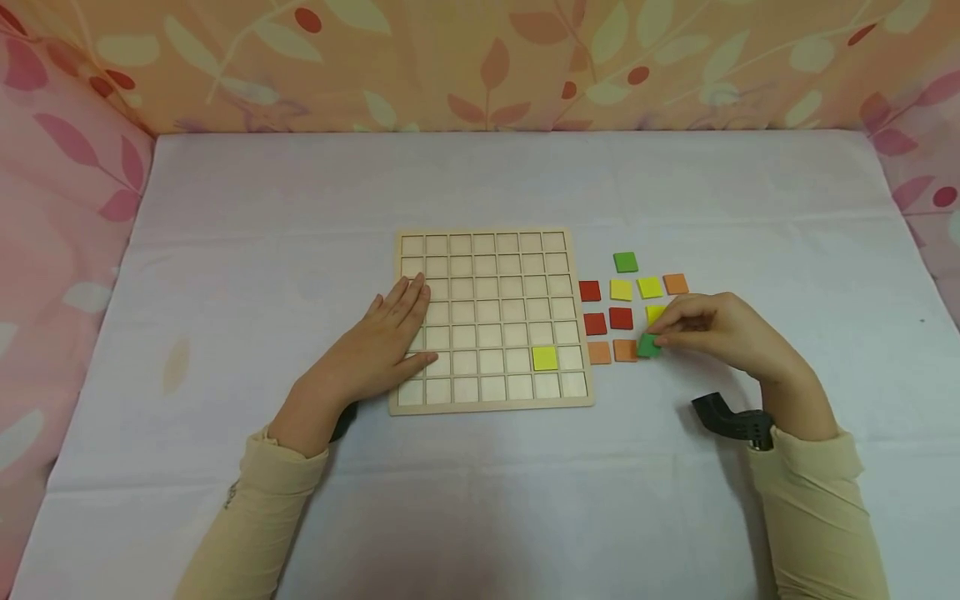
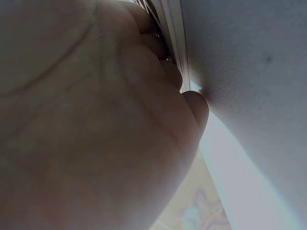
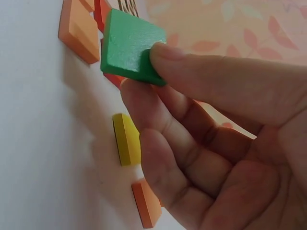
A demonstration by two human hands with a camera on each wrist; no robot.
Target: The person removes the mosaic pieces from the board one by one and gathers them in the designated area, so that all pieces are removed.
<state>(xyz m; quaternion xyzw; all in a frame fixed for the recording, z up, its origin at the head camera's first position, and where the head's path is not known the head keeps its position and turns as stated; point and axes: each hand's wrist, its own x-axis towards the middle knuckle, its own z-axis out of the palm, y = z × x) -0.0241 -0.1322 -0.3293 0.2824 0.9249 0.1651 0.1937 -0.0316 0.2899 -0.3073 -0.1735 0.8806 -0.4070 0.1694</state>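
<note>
My right hand (image 1: 720, 332) pinches a green square tile (image 3: 132, 45) between thumb and fingers, lifted above the loose tiles at the right of the board. The left hand (image 1: 378, 342) lies with straight fingers over the left edge of a wooden grid board (image 1: 491, 408). In the left wrist view, the palm (image 2: 86, 120) fills much of the picture and hides most of the board. One yellow tile (image 1: 545, 358) sits in a cell near the board's lower right.
Right of the board lie several loose tiles: red tiles (image 1: 620, 318), yellow tiles (image 1: 649, 287), orange tiles (image 1: 676, 284) and another green tile (image 1: 626, 262). A white cloth (image 1: 480, 483) covers the table. Patterned curtains (image 1: 480, 67) stand behind and at both sides.
</note>
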